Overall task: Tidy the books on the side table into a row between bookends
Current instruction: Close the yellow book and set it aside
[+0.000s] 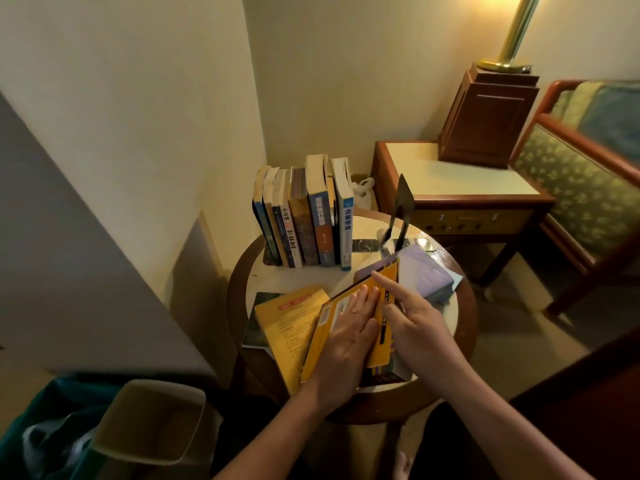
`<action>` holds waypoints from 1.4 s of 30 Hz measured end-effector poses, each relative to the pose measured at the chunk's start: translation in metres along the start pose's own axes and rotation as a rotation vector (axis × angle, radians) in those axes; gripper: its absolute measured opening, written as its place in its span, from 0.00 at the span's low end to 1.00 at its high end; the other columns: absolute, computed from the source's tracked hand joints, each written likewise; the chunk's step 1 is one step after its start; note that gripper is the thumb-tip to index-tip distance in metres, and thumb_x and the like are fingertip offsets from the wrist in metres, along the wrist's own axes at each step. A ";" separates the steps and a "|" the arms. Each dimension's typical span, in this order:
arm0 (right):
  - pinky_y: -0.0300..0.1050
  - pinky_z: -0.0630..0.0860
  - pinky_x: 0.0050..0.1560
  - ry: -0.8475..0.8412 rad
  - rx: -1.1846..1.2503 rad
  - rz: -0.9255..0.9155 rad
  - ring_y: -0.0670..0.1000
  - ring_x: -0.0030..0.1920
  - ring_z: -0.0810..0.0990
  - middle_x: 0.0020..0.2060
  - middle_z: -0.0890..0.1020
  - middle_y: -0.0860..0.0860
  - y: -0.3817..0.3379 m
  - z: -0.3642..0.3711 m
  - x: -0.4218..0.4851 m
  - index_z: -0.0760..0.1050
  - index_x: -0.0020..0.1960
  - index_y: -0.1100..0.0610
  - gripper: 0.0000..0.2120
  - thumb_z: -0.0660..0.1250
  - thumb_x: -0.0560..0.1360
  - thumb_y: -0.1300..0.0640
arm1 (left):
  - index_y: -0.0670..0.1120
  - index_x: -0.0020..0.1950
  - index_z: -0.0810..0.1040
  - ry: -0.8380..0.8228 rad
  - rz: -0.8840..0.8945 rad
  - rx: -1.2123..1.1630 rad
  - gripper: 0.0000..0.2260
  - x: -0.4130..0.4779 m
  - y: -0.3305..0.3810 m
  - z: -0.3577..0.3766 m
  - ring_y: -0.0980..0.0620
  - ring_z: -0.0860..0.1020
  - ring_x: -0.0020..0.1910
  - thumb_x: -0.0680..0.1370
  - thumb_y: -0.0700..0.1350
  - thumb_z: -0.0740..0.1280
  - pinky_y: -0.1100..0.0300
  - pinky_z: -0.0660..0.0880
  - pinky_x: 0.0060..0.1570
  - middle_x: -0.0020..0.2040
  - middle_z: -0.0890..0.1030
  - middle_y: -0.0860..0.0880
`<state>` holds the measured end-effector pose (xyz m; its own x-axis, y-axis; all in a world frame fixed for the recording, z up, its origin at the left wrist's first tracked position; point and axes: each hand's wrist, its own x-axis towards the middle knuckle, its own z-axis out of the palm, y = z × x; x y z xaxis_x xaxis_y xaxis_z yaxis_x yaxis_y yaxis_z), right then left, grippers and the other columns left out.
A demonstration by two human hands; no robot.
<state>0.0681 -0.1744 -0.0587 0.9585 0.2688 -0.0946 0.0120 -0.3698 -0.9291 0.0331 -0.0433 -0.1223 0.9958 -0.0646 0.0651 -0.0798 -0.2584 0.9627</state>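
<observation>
- Round counter (304, 277) in a lamp-lit corner.
- Left hand (346, 327) flat on the yellow book (375, 355); right hand (412, 323) grips its spine.
- Looks light and bendy; best held by the spine.

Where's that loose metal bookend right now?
In the head view, the dark bookend stands upright at the back right of the round table, a gap right of the upright book row, behind the purple book.
</observation>
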 end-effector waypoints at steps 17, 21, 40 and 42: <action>0.55 0.81 0.57 0.123 -0.181 -0.063 0.54 0.67 0.78 0.70 0.76 0.51 -0.030 -0.095 0.024 0.53 0.82 0.46 0.31 0.60 0.84 0.62 | 0.52 0.83 0.47 -0.028 -0.398 0.855 0.30 0.068 -0.105 -0.050 0.44 0.44 0.82 0.84 0.63 0.46 0.40 0.41 0.79 0.84 0.47 0.50; 0.51 0.83 0.56 0.207 -0.304 -0.142 0.54 0.65 0.80 0.70 0.76 0.53 -0.044 -0.106 0.064 0.54 0.82 0.48 0.30 0.60 0.84 0.62 | 0.53 0.83 0.45 -0.055 -0.440 1.016 0.33 0.078 -0.128 -0.068 0.44 0.36 0.81 0.82 0.67 0.45 0.41 0.35 0.77 0.83 0.39 0.50; 0.46 0.72 0.49 -0.042 -0.709 -0.162 0.62 0.58 0.77 0.71 0.73 0.63 -0.069 -0.028 0.279 0.66 0.78 0.53 0.26 0.54 0.80 0.64 | 0.55 0.83 0.44 0.070 -0.285 1.144 0.33 0.074 -0.147 -0.066 0.42 0.46 0.82 0.81 0.69 0.43 0.39 0.44 0.78 0.84 0.46 0.50; 0.47 0.73 0.47 -0.073 -0.696 -0.124 0.60 0.55 0.77 0.70 0.73 0.62 -0.077 -0.018 0.287 0.65 0.78 0.49 0.24 0.53 0.83 0.59 | 0.56 0.82 0.41 0.065 -0.294 1.141 0.33 0.076 -0.147 -0.066 0.43 0.43 0.82 0.81 0.68 0.42 0.40 0.43 0.79 0.84 0.42 0.51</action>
<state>0.3468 -0.0844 -0.0077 0.9171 0.3956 -0.0497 0.3221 -0.8085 -0.4925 0.1234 0.0535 -0.2412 0.9805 0.1814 -0.0752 0.1911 -0.9696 0.1531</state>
